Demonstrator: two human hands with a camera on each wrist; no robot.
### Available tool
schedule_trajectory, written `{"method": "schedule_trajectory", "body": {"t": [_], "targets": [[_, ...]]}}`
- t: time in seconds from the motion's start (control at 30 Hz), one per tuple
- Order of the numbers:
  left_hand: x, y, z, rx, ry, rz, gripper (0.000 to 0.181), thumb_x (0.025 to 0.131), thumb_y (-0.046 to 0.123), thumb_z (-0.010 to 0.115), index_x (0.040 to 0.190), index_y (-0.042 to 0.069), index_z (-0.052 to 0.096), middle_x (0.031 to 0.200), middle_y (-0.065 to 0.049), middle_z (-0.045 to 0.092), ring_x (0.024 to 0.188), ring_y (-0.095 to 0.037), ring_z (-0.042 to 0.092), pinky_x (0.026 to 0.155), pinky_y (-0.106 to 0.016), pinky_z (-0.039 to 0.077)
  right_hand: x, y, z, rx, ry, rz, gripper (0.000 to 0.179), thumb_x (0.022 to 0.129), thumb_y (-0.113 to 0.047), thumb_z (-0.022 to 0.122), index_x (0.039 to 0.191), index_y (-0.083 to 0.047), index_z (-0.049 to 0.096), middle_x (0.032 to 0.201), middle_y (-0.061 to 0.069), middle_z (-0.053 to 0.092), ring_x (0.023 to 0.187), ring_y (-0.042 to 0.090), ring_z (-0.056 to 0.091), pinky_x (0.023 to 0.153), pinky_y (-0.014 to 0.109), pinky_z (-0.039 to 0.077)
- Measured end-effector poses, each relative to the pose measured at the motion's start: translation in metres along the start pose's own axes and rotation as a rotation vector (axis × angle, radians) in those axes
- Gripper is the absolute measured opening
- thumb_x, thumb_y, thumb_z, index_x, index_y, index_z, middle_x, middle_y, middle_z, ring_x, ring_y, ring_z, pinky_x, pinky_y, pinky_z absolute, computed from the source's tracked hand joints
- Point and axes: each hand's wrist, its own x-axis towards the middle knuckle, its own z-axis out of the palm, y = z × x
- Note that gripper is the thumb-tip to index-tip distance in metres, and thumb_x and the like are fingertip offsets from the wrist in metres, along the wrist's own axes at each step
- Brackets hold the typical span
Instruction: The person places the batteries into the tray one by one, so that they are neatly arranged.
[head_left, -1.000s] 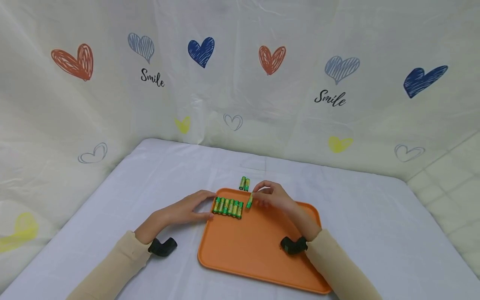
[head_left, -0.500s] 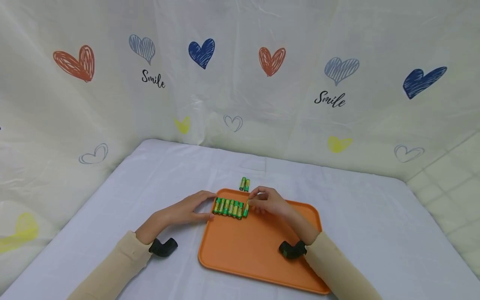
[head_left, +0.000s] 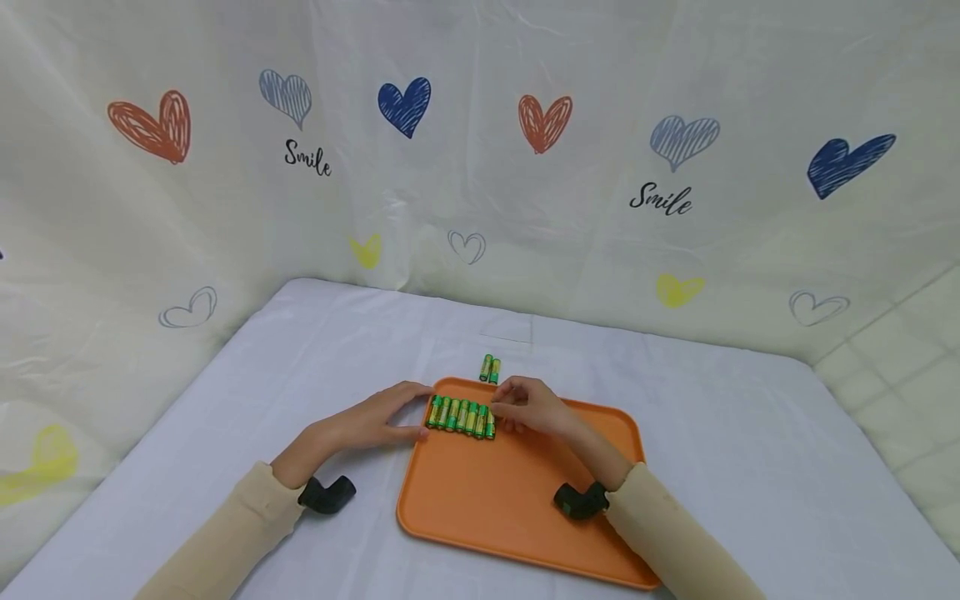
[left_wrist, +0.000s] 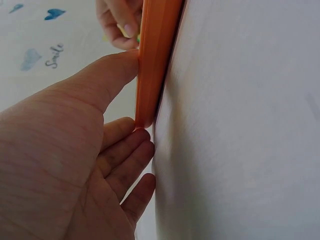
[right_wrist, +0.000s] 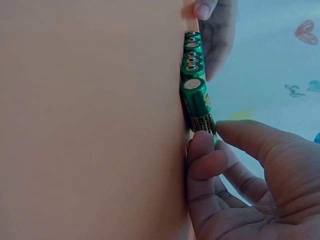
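Observation:
A row of green and yellow batteries (head_left: 461, 416) lies side by side in the far left corner of an orange tray (head_left: 510, 508). At the row's right end, my right hand (head_left: 534, 408) pinches one more battery (right_wrist: 197, 100) between thumb and fingertips; it lies against or very close to its neighbour. In the right wrist view its flat end faces the camera, while several of the others show their raised tips. My left hand (head_left: 372, 418) rests at the tray's left rim, with thumb and fingers spread and touching the edge (left_wrist: 154, 65).
Two batteries (head_left: 486, 367) lie on the white tablecloth (head_left: 360, 333) just beyond the tray's far rim. A white backdrop (head_left: 480, 183) printed with hearts and "Smile" hangs behind the table. Dark curved pieces (head_left: 327, 495) sit at both wrists.
My right hand has moved left and slightly toward me, bringing its battery down from a tilted position to the right end of the row. My left hand has stayed at the rim.

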Motion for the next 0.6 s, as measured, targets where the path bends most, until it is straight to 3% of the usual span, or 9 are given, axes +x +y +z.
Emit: {"method": "schedule_trajectory", "body": {"t": [0.6], "targets": [[0.0001, 0.0017, -0.0006, 0.013, -0.002, -0.005, 0.068, 0.092, 0.039, 0.067, 0.146, 0.008, 0.040, 0.147, -0.009, 0.043, 0.138, -0.026, 0.037, 0.113, -0.048, 0.031, 0.0005, 0.0015, -0.0016, -0.019, -0.004, -0.001, 0.019, 0.095, -0.010, 0.062, 0.108, 0.004, 0.062, 0.085, 0.010, 0.065, 0.065, 0.017, 0.061, 0.058, 0.028, 0.051]]}}
